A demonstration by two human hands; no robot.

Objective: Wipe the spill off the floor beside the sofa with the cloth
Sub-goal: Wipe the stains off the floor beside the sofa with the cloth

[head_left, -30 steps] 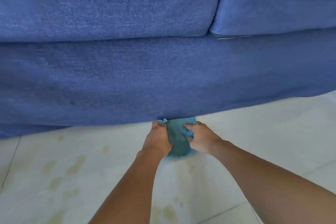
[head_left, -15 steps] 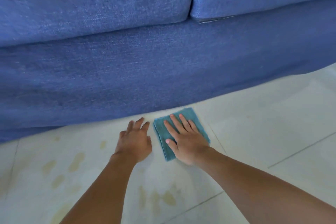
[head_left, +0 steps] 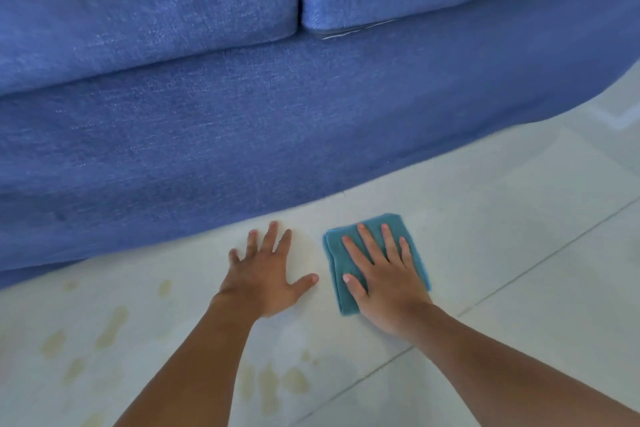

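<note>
Pale floor (head_left: 502, 236) tiles run along a big blue sofa (head_left: 277, 114). Yellow spill (head_left: 110, 326) marks sit on the floor by the near edge. The right hand (head_left: 388, 281) lies flat on a folded blue cloth (head_left: 349, 274), fingers spread, gripping nothing. The left hand (head_left: 266, 274) lies flat on bare floor just beside it, fingers spread too.

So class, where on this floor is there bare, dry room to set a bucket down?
Right of the cloth, the tiles out from the sofa are bare. Left and nearer, yellowish stains dot the floor. The middle holds both hands: left hand flat, right hand on cloth.
</note>
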